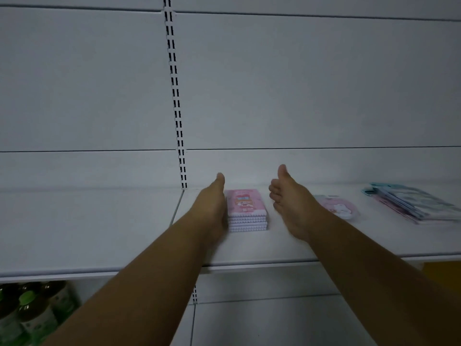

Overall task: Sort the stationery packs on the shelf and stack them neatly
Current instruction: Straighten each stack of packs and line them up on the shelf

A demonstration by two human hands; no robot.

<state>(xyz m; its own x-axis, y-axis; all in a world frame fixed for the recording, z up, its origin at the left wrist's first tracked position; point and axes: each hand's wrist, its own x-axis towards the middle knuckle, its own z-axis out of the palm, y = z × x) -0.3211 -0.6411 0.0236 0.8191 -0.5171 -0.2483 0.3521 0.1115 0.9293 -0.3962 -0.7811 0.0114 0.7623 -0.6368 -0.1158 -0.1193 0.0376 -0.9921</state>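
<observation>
A stack of pink stationery packs (247,212) sits on the white shelf (99,233), squared up, with a cartoon figure printed on the top cover and the scalloped white edges of the lower packs showing toward the camera. The stack lies between the two hands.

The left hand (214,206) is extended flat, thumb up, palm side pressed against the left side of the stack; its fingers are hidden behind the hand itself, and it grips nothing. The right hand (287,203) is spread wide, thumb raised and fingers loosely curled, standing just clear of the right side of the stack with a strip of bare shelf between them. It holds nothing.

Beyond the right hand, partly hidden by the wrist, a rounded pink pack (336,206) with a white cartoon animal lies flat on the shelf. Further right, well apart from both hands, a fanned pile of teal and pink packs (414,202) lies unevenly, edges not aligned.

Below the left forearm, on a lower level, green-capped bottles (27,310) stand together. The slotted upright (174,96) rises behind the left hand.
</observation>
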